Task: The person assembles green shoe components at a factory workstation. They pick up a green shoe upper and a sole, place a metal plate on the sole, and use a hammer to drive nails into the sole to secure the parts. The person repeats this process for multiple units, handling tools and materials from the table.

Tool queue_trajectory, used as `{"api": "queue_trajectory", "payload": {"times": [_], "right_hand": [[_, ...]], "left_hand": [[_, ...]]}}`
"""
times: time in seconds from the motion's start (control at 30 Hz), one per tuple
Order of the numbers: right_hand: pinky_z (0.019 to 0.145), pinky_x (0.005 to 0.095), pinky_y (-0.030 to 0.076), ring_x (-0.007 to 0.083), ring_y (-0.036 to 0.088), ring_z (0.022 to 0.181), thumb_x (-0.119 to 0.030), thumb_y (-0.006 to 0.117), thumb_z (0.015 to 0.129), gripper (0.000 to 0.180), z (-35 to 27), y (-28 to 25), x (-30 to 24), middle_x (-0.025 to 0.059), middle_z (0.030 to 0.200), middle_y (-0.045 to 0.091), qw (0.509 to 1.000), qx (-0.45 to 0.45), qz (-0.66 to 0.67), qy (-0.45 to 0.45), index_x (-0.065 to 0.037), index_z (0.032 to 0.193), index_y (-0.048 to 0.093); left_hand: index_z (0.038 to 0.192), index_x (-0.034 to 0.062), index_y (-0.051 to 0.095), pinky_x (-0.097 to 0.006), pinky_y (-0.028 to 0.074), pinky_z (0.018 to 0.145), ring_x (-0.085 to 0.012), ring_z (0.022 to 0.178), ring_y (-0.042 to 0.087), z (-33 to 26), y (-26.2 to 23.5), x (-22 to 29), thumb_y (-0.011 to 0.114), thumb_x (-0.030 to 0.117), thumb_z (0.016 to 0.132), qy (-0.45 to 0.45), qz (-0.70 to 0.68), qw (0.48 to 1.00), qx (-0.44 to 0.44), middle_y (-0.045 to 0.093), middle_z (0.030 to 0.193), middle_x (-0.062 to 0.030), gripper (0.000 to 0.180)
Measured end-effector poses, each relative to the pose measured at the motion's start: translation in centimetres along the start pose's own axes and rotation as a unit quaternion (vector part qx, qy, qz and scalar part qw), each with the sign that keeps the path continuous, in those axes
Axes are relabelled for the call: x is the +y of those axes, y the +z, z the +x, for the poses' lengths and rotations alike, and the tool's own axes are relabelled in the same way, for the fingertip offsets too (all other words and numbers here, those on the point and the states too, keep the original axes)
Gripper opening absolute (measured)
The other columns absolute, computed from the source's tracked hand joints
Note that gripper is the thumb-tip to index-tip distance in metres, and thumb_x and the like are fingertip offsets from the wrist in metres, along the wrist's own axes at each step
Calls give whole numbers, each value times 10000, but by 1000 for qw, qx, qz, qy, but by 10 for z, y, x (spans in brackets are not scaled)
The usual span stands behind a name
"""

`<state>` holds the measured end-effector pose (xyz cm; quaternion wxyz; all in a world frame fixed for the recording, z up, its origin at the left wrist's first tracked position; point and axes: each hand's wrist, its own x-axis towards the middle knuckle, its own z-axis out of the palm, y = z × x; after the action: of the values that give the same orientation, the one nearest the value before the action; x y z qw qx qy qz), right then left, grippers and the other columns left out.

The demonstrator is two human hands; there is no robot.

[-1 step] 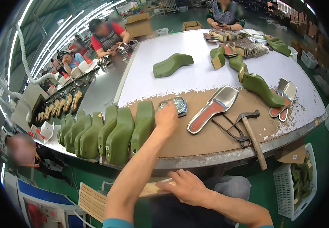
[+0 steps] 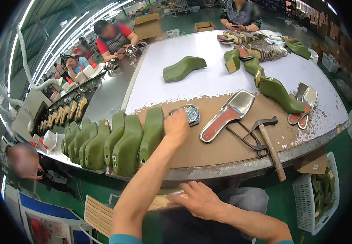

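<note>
My left hand (image 2: pixel 176 127) reaches over the table to a small box (image 2: pixel 191 114) of shiny metal bits that look like nails or tacks. Its fingers are curled at the near side of the box, and what they pinch is hidden. Down at my lap, my right hand (image 2: pixel 202 200) grips a flat tan piece (image 2: pixel 162 202) with a pale, glossy edge; most of it is covered by my hand and left forearm. Beside my left hand stands a row of green shoe lasts (image 2: pixel 128 142). A silver-and-red shoe insole (image 2: pixel 217 125) lies to the right of the box.
Pincers (image 2: pixel 249 138) and a wooden-handled hammer (image 2: pixel 270 150) lie near the table's front edge. More lasts (image 2: pixel 279 94) and insoles (image 2: pixel 307 101) are to the right. A white basket (image 2: pixel 306 203) of lasts stands below. Co-workers (image 2: pixel 115 36) sit at the far left and far side.
My left hand has shifted very slightly to the left at the box. My right hand looks the same.
</note>
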<state>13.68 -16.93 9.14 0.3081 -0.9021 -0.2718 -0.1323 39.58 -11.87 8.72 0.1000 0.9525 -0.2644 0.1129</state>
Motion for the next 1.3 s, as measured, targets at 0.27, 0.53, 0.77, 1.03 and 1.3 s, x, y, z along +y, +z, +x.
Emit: {"api": "queue_trajectory", "payload": {"times": [0.27,0.53,0.77,1.03,1.3], "right_hand": [[791,404,494,285,562,918,-123,726,834,512,-1,0,-1,104,1098,589,1000,-13,-4,-3,-251,1316,615],[846,441,506,333,568,1000,-22,796,663,809,-4,4,0,148,1177,564,1000,-29,-3,4,-256,1402,567],[853,443,508,333,571,1006,-30,805,655,816,-4,8,0,145,1177,569,1000,-22,2,-9,-266,1400,570],[833,424,506,312,579,975,-77,752,740,654,-5,1,-1,123,1123,589,1000,-23,-19,-2,-259,1348,596],[1002,441,493,394,567,1243,-213,797,798,568,-21,-49,0,226,1290,577,990,47,107,79,-40,1278,549]], "left_hand": [[879,53,782,-416,567,734,-313,789,730,-8,-18,-15,760,234,832,-85,-151,985,-21,745,808,-160,188],[912,22,775,-397,568,748,-298,777,737,-16,-22,-20,742,192,848,-80,-198,976,50,749,818,-164,185],[1050,-30,703,-371,565,748,-277,803,728,-23,-28,-21,715,153,868,-71,-227,970,37,744,870,-178,258],[1190,-36,675,-281,543,819,-130,927,682,-137,-129,20,690,54,940,-24,-478,873,-96,734,1018,-70,266],[1015,-11,666,-345,553,896,-236,1074,708,-243,-126,12,679,37,935,-146,-524,836,-67,765,1026,-140,94]]}}
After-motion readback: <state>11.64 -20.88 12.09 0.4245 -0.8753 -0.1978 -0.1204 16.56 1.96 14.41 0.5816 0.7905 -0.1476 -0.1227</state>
